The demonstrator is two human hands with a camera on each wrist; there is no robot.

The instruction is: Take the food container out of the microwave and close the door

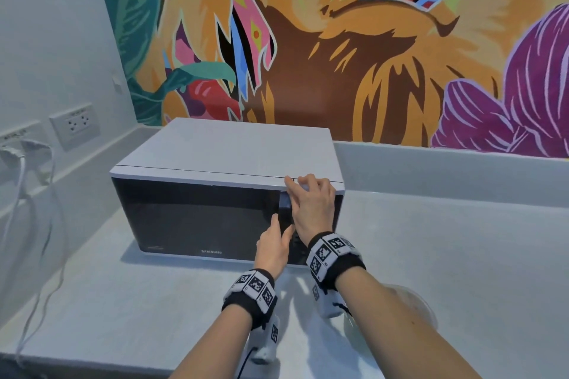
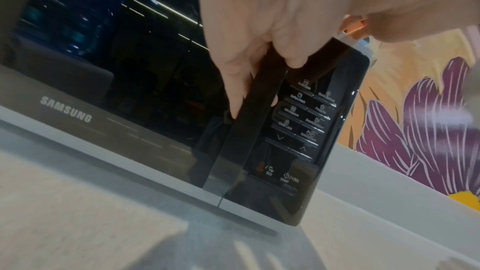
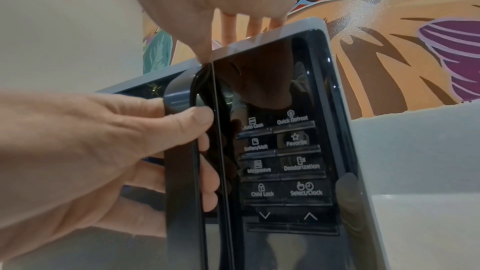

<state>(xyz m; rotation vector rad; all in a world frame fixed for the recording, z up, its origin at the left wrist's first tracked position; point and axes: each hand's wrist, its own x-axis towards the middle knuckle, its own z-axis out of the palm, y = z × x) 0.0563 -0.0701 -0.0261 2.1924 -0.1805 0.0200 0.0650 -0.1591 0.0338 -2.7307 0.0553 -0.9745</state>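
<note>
My left hand [image 1: 272, 248] has its fingers curled round the vertical door handle [image 1: 284, 212], low on the bar; in the right wrist view the fingertips [image 3: 207, 180] wrap behind it. My right hand [image 1: 312, 206] sits higher, fingers bent over the top front edge of the microwave [image 1: 228, 151] above the control panel [image 3: 283, 163], bracing the body, not gripping the handle. The door [image 1: 197, 212] looks shut or barely cracked, can't tell which. Something clear and roundish sits on the surface [image 1: 462, 255] under my right forearm, too hidden to call. Judgement: either I'm about to pull the door open, or I've just pushed it closed; can't settle that from here. If opening: pull the handle toward me and leftward, since the hinge is likely on the left, with the right hand keeping the box from sliding. The food container isn't visible; the door glass is dark, can't see inside. Microwave faces me, long axis left-right along the painted wall [image 1: 369, 55]; the handle's long axis is vertical.
</note>
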